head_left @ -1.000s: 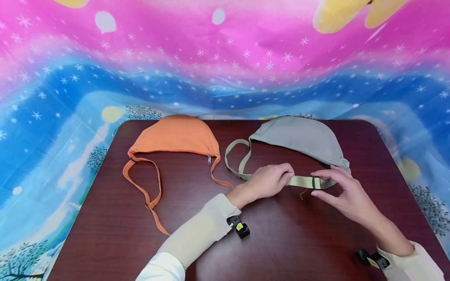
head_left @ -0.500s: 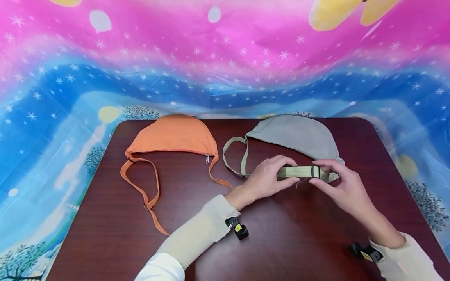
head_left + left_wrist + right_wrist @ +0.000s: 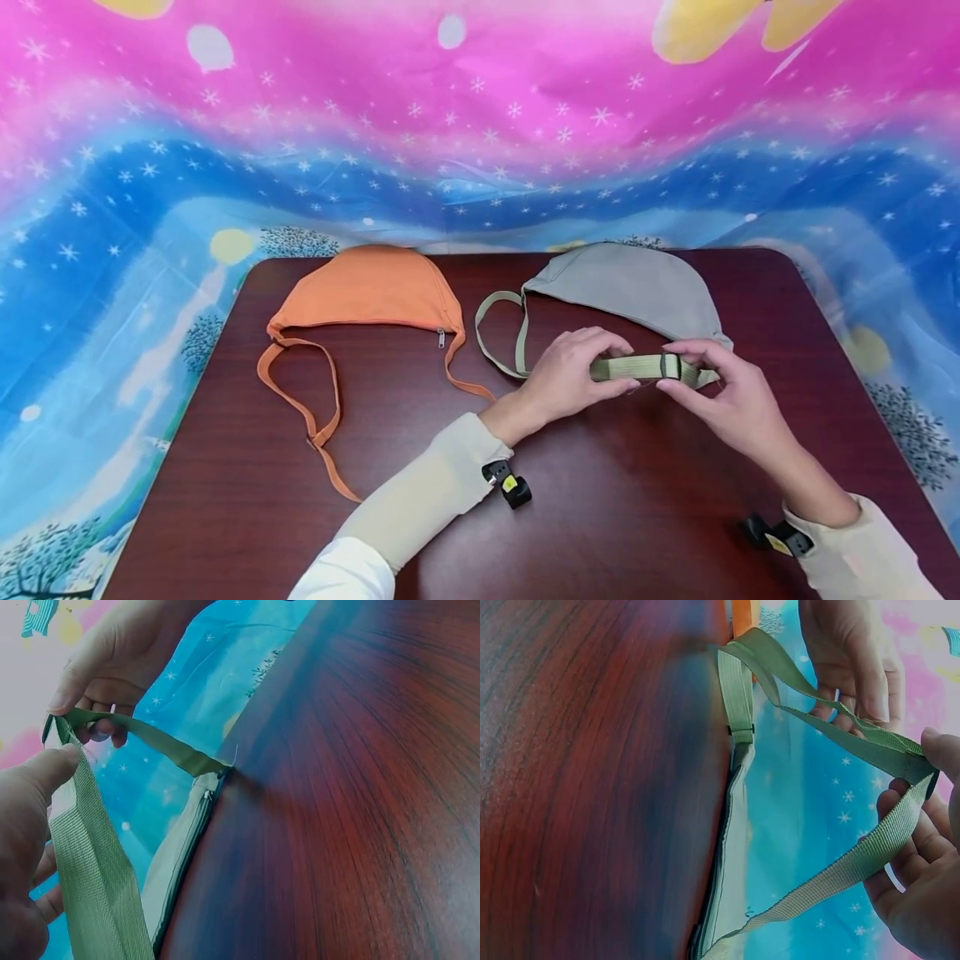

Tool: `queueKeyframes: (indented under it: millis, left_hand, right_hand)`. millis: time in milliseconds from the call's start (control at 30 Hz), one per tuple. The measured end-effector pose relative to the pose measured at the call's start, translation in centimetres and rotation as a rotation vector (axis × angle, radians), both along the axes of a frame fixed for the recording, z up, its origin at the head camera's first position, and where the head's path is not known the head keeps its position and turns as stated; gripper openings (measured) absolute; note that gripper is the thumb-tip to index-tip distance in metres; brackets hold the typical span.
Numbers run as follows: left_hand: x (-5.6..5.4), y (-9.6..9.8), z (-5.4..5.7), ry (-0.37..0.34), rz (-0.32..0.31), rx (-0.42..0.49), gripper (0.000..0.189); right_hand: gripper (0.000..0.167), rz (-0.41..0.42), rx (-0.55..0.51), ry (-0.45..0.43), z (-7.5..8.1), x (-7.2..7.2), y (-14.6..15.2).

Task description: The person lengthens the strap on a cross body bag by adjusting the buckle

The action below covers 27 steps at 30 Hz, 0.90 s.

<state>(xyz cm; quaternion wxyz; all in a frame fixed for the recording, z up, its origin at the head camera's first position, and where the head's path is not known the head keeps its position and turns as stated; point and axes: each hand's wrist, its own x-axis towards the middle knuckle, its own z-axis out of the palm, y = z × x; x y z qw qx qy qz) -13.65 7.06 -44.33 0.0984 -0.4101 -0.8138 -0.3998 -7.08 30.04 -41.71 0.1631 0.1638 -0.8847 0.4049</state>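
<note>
A grey waist bag [image 3: 630,279] lies toward the right back of the table, its green webbing strap [image 3: 628,367] raised in front of it. My left hand [image 3: 566,375] holds the strap between thumb and fingers. At the strap's dark slider buckle [image 3: 663,367], my right hand [image 3: 738,400] pinches the webbing with thumb and fingertips. In the right wrist view the doubled strap [image 3: 840,742] runs between both hands, and a single length slopes down to the bag's end. The left wrist view shows the bag's zipper pull [image 3: 208,795].
An orange waist bag [image 3: 375,287] lies on the left of the dark wooden table [image 3: 247,517], its strap [image 3: 330,433] trailing toward my left sleeve. A patterned cloth [image 3: 450,125] hangs behind the table. Black wrist cameras [image 3: 516,490] sit on both cuffs.
My left hand has loosened from a tighter grip, its thumb now extended along the strap. Both hands have lifted the strap slightly, and the right hand has shifted a little left with the buckle.
</note>
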Motion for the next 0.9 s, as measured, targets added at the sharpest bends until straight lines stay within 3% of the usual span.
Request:
queueKeyframes:
  millis: [667,900]
  left_hand:
    - [0.42,0.81,-0.2,0.032,0.011,0.041,0.028]
    - [0.31,0.9,-0.06,0.047,0.008,0.057,0.026]
  right_hand:
    - [0.049,0.005,-0.015,-0.047,0.51,-0.14,0.04]
    - [0.051,0.039,-0.014,-0.02,0.43,-0.35,-0.13]
